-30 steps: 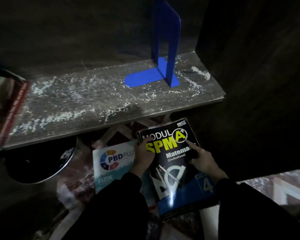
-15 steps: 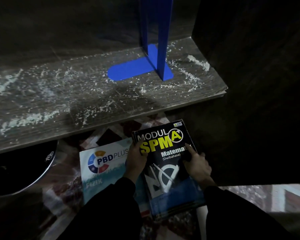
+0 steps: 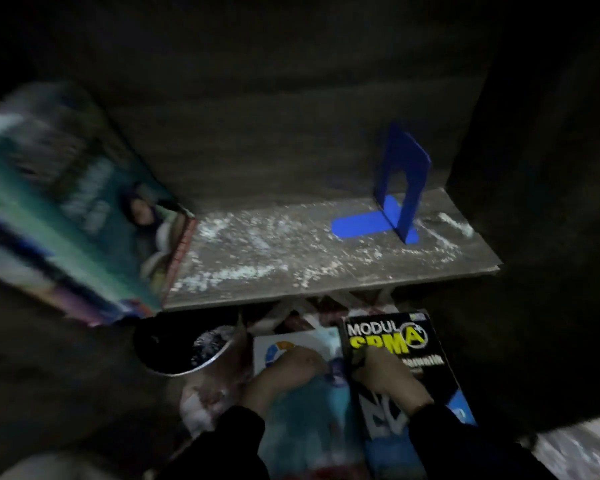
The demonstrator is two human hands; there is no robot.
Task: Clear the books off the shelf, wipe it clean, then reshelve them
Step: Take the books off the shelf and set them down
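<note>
Books on the floor (image 3: 219, 389), shelf (image 3: 291, 258) dusty

Right hand (image 3: 392, 382) curls its fingers on the black book (image 3: 388, 329) at its edge; left hand (image 3: 284, 372) lies on the pale book (image 3: 309, 427), grip unclear. Best stack them flat, off to the side.

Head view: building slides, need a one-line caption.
Left hand on pale book, right hand on black book, below a dusty shelf with blue bookend.

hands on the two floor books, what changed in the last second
The left hand let go of the black book and moved left onto the pale book. The right hand slid left across the black cover to its left edge; blur hides both grips. Both books, the blue bookend and the dusty shelf stayed put.
</note>
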